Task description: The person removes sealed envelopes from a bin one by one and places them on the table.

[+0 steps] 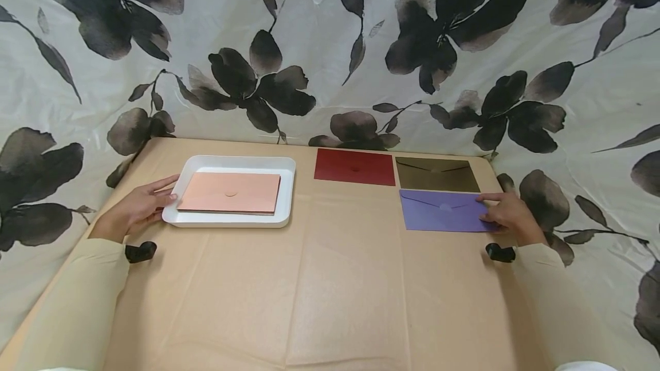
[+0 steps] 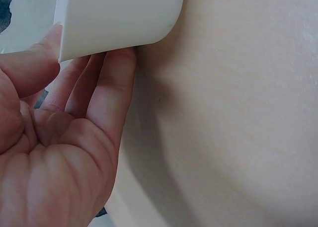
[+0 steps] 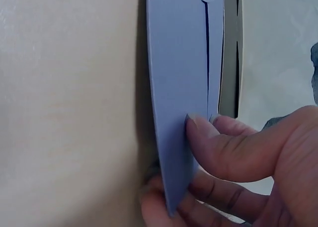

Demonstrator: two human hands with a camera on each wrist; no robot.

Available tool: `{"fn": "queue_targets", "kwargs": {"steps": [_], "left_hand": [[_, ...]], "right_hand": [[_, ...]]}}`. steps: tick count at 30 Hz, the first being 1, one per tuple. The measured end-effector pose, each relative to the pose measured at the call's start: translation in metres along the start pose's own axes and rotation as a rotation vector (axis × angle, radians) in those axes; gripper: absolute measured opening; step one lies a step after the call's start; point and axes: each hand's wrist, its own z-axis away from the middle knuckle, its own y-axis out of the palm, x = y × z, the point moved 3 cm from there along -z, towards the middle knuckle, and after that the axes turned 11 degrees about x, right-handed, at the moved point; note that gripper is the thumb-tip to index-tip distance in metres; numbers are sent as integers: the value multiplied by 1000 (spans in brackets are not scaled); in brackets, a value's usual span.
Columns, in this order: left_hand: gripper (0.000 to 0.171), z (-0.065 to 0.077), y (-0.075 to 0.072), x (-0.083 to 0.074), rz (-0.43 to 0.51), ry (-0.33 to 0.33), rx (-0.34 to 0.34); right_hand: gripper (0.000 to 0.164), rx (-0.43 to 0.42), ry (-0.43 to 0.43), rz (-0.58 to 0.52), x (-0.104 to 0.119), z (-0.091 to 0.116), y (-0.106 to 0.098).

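At the left of the head view, my left hand (image 1: 139, 206) grips the near-left side of a white tray (image 1: 170, 217). In the left wrist view the thumb lies against the tray's rim (image 2: 119, 18) and the other fingers reach beneath it. A pink envelope (image 1: 229, 188) with a round seal lies in the tray, apparently atop more paper. On the right, my right hand (image 1: 507, 216) pinches the right end of a purple envelope (image 1: 438, 210). The right wrist view shows the thumb on its face and fingers behind, with that end lifted off the table.
A red envelope (image 1: 354, 167) lies at the table's back edge. Beside it is an olive-brown envelope (image 1: 438, 174), directly behind the purple one. The tan-covered table (image 1: 309, 291) meets a floral cloth (image 1: 340, 102) at the back. A white round edge (image 1: 585, 366) shows at bottom right.
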Motion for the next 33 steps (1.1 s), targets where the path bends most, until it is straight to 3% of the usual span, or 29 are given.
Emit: {"fn": "queue_targets", "kwargs": {"steps": [8, 11, 14, 19, 26, 33], "left_hand": [[76, 2, 1, 0, 5, 0, -4], [76, 2, 2, 0, 9, 5, 0], [77, 2, 2, -1, 12, 7, 0], [76, 1, 2, -1, 16, 3, -2], [76, 1, 1, -1, 15, -2, -5], [75, 0, 0, 0, 1, -7, -9]], "right_hand": [[56, -88, -2, 176, 2, 5, -4], [49, -140, -20, 73, 3, 9, -4], [41, -173, -78, -105, 7, 11, 0], [41, -117, -157, -293, 16, 10, 15], [40, -64, -171, -410, 36, 4, 32], [42, -10, -240, -507, 56, 3, 41]]}}
